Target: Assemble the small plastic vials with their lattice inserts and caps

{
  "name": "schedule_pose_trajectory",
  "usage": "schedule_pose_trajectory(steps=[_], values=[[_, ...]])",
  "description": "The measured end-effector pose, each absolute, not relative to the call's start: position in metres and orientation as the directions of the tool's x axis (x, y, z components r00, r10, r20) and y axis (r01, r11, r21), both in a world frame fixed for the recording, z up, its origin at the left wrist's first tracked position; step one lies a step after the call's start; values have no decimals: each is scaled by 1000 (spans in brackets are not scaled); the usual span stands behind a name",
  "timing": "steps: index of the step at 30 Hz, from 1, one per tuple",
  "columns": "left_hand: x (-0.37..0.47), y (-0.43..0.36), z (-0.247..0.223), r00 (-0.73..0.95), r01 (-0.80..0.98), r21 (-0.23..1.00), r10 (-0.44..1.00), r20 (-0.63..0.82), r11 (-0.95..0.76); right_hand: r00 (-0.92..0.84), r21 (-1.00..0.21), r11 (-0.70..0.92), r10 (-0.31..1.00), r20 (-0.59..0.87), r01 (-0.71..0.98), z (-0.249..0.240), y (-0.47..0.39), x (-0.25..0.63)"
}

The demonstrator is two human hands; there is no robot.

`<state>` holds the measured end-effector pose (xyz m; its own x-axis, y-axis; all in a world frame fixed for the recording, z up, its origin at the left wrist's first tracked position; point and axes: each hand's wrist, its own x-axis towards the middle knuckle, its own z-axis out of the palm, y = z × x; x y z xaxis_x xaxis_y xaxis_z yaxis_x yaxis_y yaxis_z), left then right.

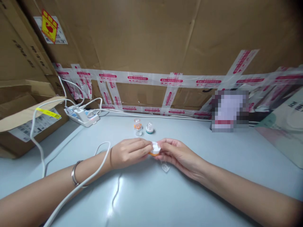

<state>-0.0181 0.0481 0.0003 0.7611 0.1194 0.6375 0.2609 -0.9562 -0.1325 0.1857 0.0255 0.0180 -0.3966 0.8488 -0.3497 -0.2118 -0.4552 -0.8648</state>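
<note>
A small round white piece with an orange bottom rim (155, 148) is held between both hands, a little above the table. The fingers of my left hand (132, 151) are closed on its left side. My right hand (181, 154) pinches it from the right with thumb and fingers. Just below the right fingers is a small clear plastic piece (165, 167); whether it touches the hand or rests on the table I cannot tell. Behind the hands stand a small clear container with an orange middle (138, 126) and a clear-topped piece with a teal base (149, 127).
A white power strip (82, 116) with plugged-in cables sits at the back left, beside an open cardboard box (26, 126). One white cable (78, 187) crosses over my left forearm. A large taped carton (142, 37) walls off the back. A blurred-out upright object (228, 110) stands back right.
</note>
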Motion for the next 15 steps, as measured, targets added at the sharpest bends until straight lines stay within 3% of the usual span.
schedule_pose_trajectory(steps=[8, 12, 15], values=[[-19, 53, -4, 766, 302, -134, 157, 623, -944, -458, -972, -235, 862, -219, 23, 12, 38, 188], [-18, 57, -9, 764, 353, -122, 210, 610, -928, -447, -968, 56, 892, -61, 244, 8, 47, 187], [-17, 62, -13, 777, 388, -50, 297, 555, -920, -439, -844, 300, 894, 87, 444, 2, 54, 187]])
